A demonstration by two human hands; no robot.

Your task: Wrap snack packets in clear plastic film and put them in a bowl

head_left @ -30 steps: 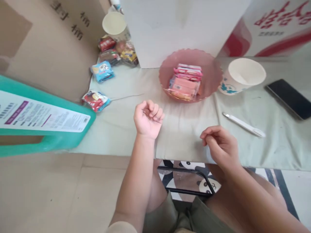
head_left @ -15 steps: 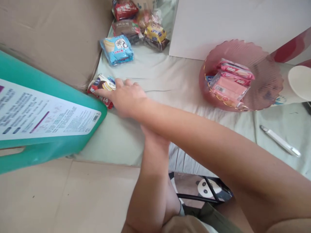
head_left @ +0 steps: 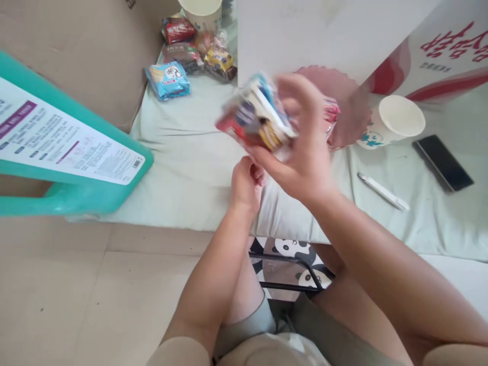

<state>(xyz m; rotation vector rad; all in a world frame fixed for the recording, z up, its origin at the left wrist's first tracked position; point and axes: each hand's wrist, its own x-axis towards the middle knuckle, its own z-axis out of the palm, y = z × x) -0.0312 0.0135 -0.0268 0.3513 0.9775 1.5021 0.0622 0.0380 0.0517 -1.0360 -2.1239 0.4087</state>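
My right hand [head_left: 310,152] grips a wrapped snack packet [head_left: 263,119] by its right side, above the cloth-covered table. The packet is red, white and blue with a yellow picture on it, and it is slightly blurred. Just below it, my left hand [head_left: 244,185] is curled with its fingers folded in; nothing shows in it. Behind my right hand stands a pink ribbed bowl [head_left: 348,96], partly covered by the hand. A few pink wrapped packets [head_left: 331,114] show inside the bowl.
On the left stands a large green jug [head_left: 133,147]. A blue packet [head_left: 168,80] lies near several other snacks [head_left: 219,61] and a paper cup [head_left: 202,15]. To the right are another paper cup [head_left: 400,119], a phone [head_left: 444,162] and a slim white tool [head_left: 383,192]. Behind stands a white box [head_left: 297,30].
My right hand has picked up the snack packet beside the green jug and carried it right, toward the bowl. My left hand, hidden under the right arm before, now shows. The view has shifted.
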